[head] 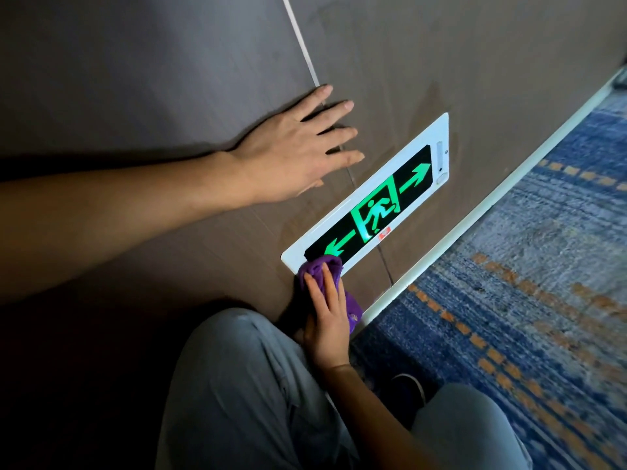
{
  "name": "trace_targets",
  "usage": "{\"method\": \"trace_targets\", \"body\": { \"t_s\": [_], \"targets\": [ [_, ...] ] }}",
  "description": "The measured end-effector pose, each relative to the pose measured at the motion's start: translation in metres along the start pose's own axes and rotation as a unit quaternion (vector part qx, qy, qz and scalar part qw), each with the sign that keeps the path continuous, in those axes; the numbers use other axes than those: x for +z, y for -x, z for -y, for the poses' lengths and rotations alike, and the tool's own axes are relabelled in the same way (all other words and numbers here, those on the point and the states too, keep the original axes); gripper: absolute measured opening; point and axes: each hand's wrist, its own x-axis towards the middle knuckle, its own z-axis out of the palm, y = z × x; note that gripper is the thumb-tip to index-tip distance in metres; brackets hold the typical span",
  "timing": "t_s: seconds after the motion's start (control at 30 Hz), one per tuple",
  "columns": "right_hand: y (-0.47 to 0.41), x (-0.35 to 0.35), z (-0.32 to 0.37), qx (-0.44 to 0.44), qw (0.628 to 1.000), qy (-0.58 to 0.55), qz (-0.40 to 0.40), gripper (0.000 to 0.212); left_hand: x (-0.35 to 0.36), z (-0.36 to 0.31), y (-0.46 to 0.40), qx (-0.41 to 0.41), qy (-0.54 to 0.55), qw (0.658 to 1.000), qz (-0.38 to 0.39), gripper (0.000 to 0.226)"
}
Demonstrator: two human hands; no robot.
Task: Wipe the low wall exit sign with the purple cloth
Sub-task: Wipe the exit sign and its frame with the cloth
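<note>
I start at nine o'clock, where my left hand [291,154] lies flat on the brown wall [169,79], fingers straight and spread, holding nothing. I judge it is there as a prop, taking my weight while I crouch this low, and it sits just above the sign so it stays out of the cloth's path.

Toward the centre, the exit sign [373,212] is mounted low on the wall, just above the pale skirting strip [475,212], its green arrows and running figure lit.

At six o'clock from the sign's near end, my right hand [325,320] presses the purple cloth [322,266] onto that corner, covering the tip of one arrow. The fingers lie long over the bunched fabric while the rest hangs below the palm; pressing this way spreads the contact. The far end looks untouched as yet.

At three o'clock lies blue patterned carpet [526,283].
</note>
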Motion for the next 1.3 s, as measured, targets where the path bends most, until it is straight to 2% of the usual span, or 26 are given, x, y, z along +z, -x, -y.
{"method": "trace_targets", "body": {
  "t_s": [0.07, 0.13, 0.3, 0.4, 0.47, 0.5, 0.53, 0.6, 0.63, 0.67, 0.7, 0.77, 0.83, 0.97, 1.07, 1.17, 1.27, 1.3],
  "targets": [
    [0.005, -0.002, -0.017, 0.03, 0.999, 0.021, 0.009, 0.11, -0.004, -0.003, 0.002, -0.006, 0.01, 1.0, 0.008, 0.066],
    [0.002, -0.006, -0.032, 0.081, 0.997, 0.015, -0.004, 0.095, -0.005, -0.004, 0.004, -0.004, 0.018, 1.0, 0.018, 0.061],
    [-0.029, -0.052, -0.048, 0.209, 0.968, -0.033, -0.134, 0.067, -0.009, -0.005, 0.008, -0.026, 0.059, 0.998, 0.002, 0.052],
    [-0.049, -0.096, -0.033, 0.185, 0.963, -0.091, -0.173, 0.063, -0.011, -0.019, 0.009, -0.067, 0.207, 0.973, -0.076, 0.048],
    [-0.062, -0.126, -0.016, 0.156, 0.959, -0.134, -0.197, 0.063, -0.012, -0.033, 0.004, -0.121, 0.339, 0.924, -0.132, 0.049],
    [-0.068, -0.141, -0.007, 0.148, 0.954, -0.155, -0.208, 0.064, -0.013, -0.041, -0.001, -0.16, 0.404, 0.89, -0.137, 0.05],
    [-0.075, -0.156, 0.0, 0.145, 0.949, -0.175, -0.217, 0.064, -0.014, -0.051, -0.008, -0.197, 0.473, 0.851, -0.119, 0.053],
    [-0.088, -0.187, 0.009, 0.137, 0.94, -0.209, -0.232, 0.064, -0.018, -0.071, -0.026, -0.243, 0.614, 0.748, -0.062, 0.062],
    [-0.093, -0.201, 0.012, 0.132, 0.938, -0.222, -0.232, 0.064, -0.019, -0.081, -0.035, -0.244, 0.675, 0.695, -0.041, 0.067],
    [-0.097, -0.214, 0.016, 0.124, 0.937, -0.234, -0.228, 0.063, -0.021, -0.091, -0.043, -0.237, 0.714, 0.658, -0.03, 0.072],
    [-0.1, -0.226, 0.02, 0.112, 0.936, -0.246, -0.225, 0.063, -0.023, -0.1, -0.05, -0.232, 0.731, 0.641, -0.026, 0.077],
    [-0.103, -0.243, 0.028, 0.106, 0.932, -0.27, -0.219, 0.063, -0.032, -0.116, -0.061, -0.224, 0.737, 0.636, -0.036, 0.08],
    [-0.102, -0.254, 0.033, 0.114, 0.925, -0.291, -0.218, 0.064, -0.036, -0.126, -0.071, -0.224, 0.749, 0.619, -0.072, 0.071],
    [-0.116, -0.276, 0.037, 0.133, 0.904, -0.352, -0.201, 0.062, -0.028, -0.119, -0.091, -0.237, 0.801, 0.544, -0.078, 0.068],
    [-0.133, -0.291, 0.044, 0.162, 0.89, -0.378, -0.195, 0.062, -0.022, -0.116, -0.101, -0.184, 0.848, 0.49, -0.081, 0.052],
    [-0.146, -0.299, 0.05, 0.148, 0.904, -0.347, -0.2, 0.066, -0.019, -0.117, -0.11, -0.178, 0.872, 0.447, -0.09, 0.042],
    [-0.154, -0.301, 0.057, 0.135, 0.935, -0.223, -0.241, 0.067, -0.024, -0.115, -0.117, -0.209, 0.903, 0.366, -0.08, 0.035],
    [-0.15, -0.302, 0.06, 0.145, 0.937, -0.199, -0.246, 0.067, -0.028, -0.116, -0.116, -0.213, 0.906, 0.356, -0.081, 0.034]
  ]
}}
